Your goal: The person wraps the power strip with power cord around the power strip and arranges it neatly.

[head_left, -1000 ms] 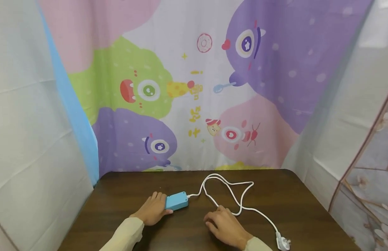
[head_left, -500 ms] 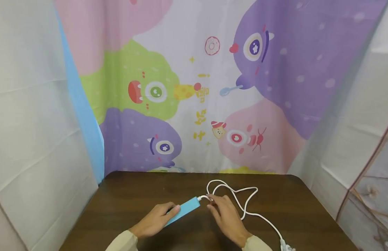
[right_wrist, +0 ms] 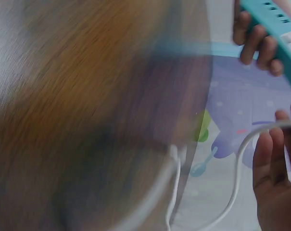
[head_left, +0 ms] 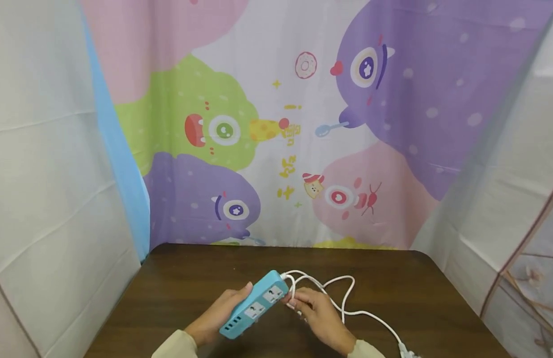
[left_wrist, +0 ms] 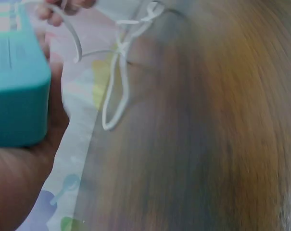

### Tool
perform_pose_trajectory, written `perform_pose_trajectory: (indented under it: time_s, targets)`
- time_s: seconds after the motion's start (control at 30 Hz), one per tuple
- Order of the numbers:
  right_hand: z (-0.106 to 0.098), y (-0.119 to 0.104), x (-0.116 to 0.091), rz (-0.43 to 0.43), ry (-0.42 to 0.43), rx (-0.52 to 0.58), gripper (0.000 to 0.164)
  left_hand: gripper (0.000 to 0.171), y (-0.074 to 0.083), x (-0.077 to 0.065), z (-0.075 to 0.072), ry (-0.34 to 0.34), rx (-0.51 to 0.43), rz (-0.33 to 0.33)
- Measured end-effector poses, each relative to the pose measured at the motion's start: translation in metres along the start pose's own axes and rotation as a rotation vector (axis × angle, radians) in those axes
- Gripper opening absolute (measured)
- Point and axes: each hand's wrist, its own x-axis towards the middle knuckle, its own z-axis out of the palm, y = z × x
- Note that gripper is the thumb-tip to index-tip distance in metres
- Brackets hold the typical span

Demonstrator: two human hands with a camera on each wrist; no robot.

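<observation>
Left grip (head_left: 219, 314) holds blue power strip (head_left: 264, 300) | right grip (head_left: 322, 314) pinches cord (head_left: 367, 313) | plug (head_left: 405, 351) on table (head_left: 178, 293), patterned curtain (head_left: 280, 226) behind

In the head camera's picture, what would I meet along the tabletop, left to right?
Left sleeve, left hand's grip, blue power strip, right hand's grip, right sleeve, white plug. The white cord spans several places, so it's omitted.

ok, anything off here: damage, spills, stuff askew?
Only the curtain: its printed creatures lie sideways, as if the cloth were hung a quarter turn off. No spill or damage visible on the power strip, cord or table.
</observation>
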Motion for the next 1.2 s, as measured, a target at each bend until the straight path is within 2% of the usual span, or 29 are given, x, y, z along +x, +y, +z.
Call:
perform_pose_trajectory:
  time_s: [0.13, 0.27, 0.4, 0.5, 0.6, 0.7, 0.8, 0.87, 0.97, 1.13, 1.2]
  targets:
    - [0.001, 0.005, -0.001, -0.300, -0.030, -0.132, 0.016, 0.064, 0.004, -0.006, 0.000, -0.185, -0.075, -0.025]
    - [-0.006, 0.009, 0.003, -0.471, -0.119, -0.277, 0.024, 0.063, 0.004, -0.011, 0.002, -0.345, -0.050, -0.038]
    - [-0.014, 0.011, 0.009, -0.573, -0.201, -0.462, 0.025, 0.064, 0.007, -0.011, 0.005, -0.418, 0.078, -0.025]
    - [-0.017, 0.013, 0.014, -0.638, -0.221, -0.621, 0.014, 0.064, 0.011, -0.011, 0.011, -0.420, 0.275, 0.008]
    - [-0.015, 0.015, 0.018, -0.669, -0.208, -0.792, 0.013, 0.061, 0.014, -0.010, 0.021, -0.379, 0.551, 0.082]
    - [-0.010, 0.014, 0.018, -0.652, -0.188, -0.920, 0.020, 0.057, 0.017, -0.009, 0.034, -0.263, 0.825, 0.126]
    - [-0.006, 0.010, 0.015, -0.577, -0.145, -0.937, 0.020, 0.056, 0.016, -0.006, 0.046, -0.131, 0.947, 0.105]
    - [-0.003, 0.007, 0.013, -0.514, -0.112, -0.898, 0.022, 0.058, 0.015, -0.004, 0.049, -0.052, 0.962, 0.084]
    - [0.000, 0.001, 0.012, -0.442, -0.075, -0.831, 0.022, 0.057, 0.013, 0.001, 0.050, 0.050, 0.933, 0.086]
    - [0.002, -0.004, 0.011, -0.412, -0.041, -0.797, 0.007, 0.058, 0.007, 0.008, 0.046, 0.199, 0.910, 0.123]
    - [0.002, -0.004, 0.011, -0.411, -0.015, -0.772, 0.007, 0.060, 0.006, 0.010, 0.044, 0.264, 0.909, 0.127]
